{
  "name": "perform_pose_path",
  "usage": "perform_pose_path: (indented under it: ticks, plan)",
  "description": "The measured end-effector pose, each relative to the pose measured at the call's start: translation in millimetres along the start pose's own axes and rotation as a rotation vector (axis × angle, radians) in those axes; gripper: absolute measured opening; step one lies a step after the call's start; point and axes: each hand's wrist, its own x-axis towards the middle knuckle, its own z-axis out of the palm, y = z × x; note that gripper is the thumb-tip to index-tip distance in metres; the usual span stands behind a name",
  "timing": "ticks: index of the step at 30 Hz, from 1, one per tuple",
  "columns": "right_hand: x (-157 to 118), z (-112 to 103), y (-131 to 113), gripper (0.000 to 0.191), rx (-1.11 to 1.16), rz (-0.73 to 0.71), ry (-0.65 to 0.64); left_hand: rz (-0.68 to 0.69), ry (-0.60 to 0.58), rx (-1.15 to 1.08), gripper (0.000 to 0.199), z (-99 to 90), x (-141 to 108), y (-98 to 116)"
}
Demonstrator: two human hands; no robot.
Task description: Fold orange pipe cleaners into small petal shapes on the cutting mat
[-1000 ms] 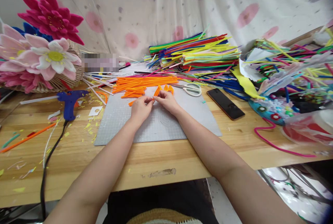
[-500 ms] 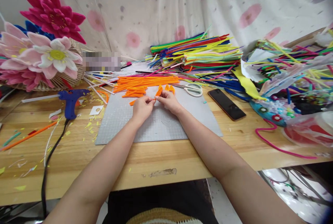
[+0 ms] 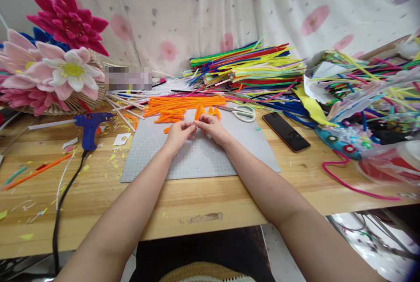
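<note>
Over the grey cutting mat (image 3: 203,159), my left hand (image 3: 180,135) and my right hand (image 3: 211,128) meet fingertip to fingertip, both pinched closed. Between them is a bent orange pipe cleaner (image 3: 199,110), its folded tip standing up above the right fingers; the lower part is hidden by my fingers. Just behind my right hand lie small folded orange pieces (image 3: 215,111). Beyond my left hand are short cut orange pipe cleaners (image 3: 169,116) and a row of longer ones (image 3: 187,102). White-handled scissors (image 3: 243,113) rest at the mat's back right.
A blue glue gun (image 3: 90,130) with its black cord lies left, among yellow scraps. Pipe-cleaner flowers (image 3: 70,70) stand at the back left. Bundled coloured pipe cleaners (image 3: 252,65) are piled behind the mat. Right of it lies a phone (image 3: 285,131), with a pink pipe cleaner (image 3: 348,181) beyond.
The orange piece at my fingertips has shifted slightly left and turned a little. My left hand has rotated slightly, its fingers still against the right ones.
</note>
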Motion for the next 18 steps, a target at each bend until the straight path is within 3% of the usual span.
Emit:
perform_pose_path:
  ticks: [3, 6, 9, 14, 18]
  plan:
    - [0, 0, 2, 0.037, -0.059, -0.021, 0.010, 0.034, 0.039, 0.009, 0.023, 0.7, 0, 0]
    - [-1, 0, 3, 0.034, -0.153, -0.012, -0.086, 0.049, 0.088, -0.030, 0.029, -0.7, 0, 2]
    - [-3, 0, 1, 0.030, -0.201, 0.025, -0.208, 0.010, -0.015, -0.049, 0.033, -4.4, 1, 3]
    - [-5, -3, -4, 0.031, -0.189, 0.020, -0.186, 0.015, -0.045, -0.147, 0.033, -13.4, 0, 5]
    - [-7, -6, -7, 0.031, -0.210, 0.022, -0.216, -0.024, -0.177, -0.132, 0.032, -21.3, 1, 5]
